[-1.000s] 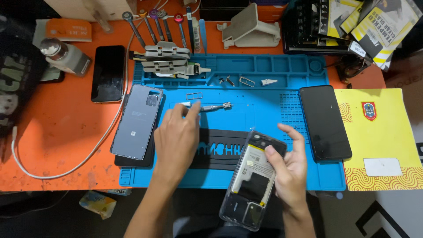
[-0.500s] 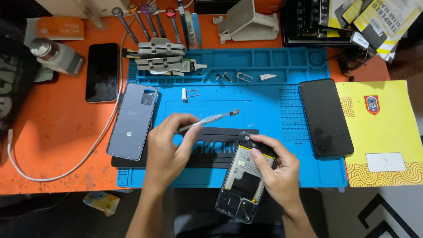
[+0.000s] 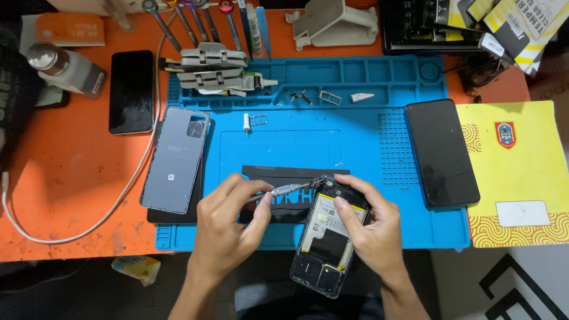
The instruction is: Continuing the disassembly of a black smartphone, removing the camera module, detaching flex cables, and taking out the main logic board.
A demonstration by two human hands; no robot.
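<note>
Phone (image 3: 326, 246) lies opened in the right hand (image 3: 370, 234), back cover (image 3: 176, 159) off at 10 o'clock, while the left hand (image 3: 228, 231) pinches a screwdriver (image 3: 284, 191) on its top screws.

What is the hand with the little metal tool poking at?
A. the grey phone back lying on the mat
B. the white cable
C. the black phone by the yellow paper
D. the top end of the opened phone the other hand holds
D: the left hand holds the screwdriver with its tip at the top end of the opened phone, which the right hand steadies above the blue mat.
</note>
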